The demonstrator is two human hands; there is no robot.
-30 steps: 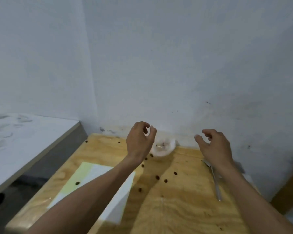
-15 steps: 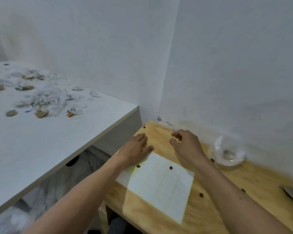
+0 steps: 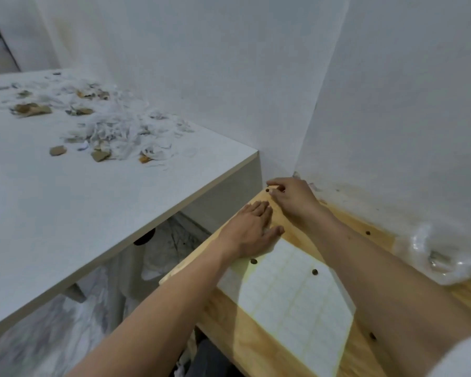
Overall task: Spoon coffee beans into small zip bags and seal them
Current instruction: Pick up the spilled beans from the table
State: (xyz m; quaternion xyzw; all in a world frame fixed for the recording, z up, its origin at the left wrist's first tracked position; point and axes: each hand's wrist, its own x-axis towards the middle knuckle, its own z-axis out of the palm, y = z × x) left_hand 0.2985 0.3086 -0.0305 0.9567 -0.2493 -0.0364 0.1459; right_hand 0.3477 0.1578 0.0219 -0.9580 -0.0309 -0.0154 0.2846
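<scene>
Right hand (image 3: 294, 198) pinching a coffee bean (image 3: 267, 190) (far corner), left hand (image 3: 252, 231) flat, open on wooden table (image 3: 272, 346).

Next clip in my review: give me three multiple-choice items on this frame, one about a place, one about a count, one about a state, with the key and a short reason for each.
1. Where is the right hand?
A. At the far corner of the wooden table, by the wall
B. On the white table
C. Inside the clear plastic bag

2. How many coffee beans lie on the gridded paper sheet?
A. None
B. Two
C. Six

3. How is the left hand posed?
A. Clenched in a fist
B. Flat, palm down, fingers extended
C. Holding a spoon

Key: 1 A, its fingers pinch at a bean near the corner. 2 B, one bean lies near the left wrist and another bean mid-sheet. 3 B, it lies spread on the wood at the sheet's far edge.
</scene>
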